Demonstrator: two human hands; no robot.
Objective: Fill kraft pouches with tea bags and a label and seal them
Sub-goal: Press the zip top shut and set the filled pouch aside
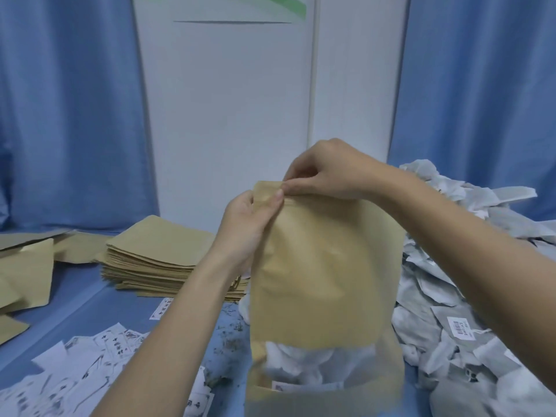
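Blue curtains [60,115] are hanging on both sides of a white panel [225,115] behind the blue surface [99,302] I am working over. I am holding a kraft pouch [325,266] upright at the middle of the view, its clear window near the bottom showing white tea bags [316,365] and what looks like a printed label [282,386] inside. My left hand [249,227] is gripping the pouch's top left corner, thumb lying on the front face and fingers behind. My right hand [325,173] is pinching the top edge just beside it, thumb and fingertips pressing the seal strip, so the two hands are nearly touching at that corner. Just left of the pouch, a stack of flat empty pouches [159,260] is sitting on the surface, with a few more loose pouches [24,275] lying at the far left. Printed labels [75,371] are lying scattered at the lower left, and loose tea crumbs [231,329] are dotting the surface near the pouch. To the right, a large heap of loose tea bags [451,296] is rising against the curtain.
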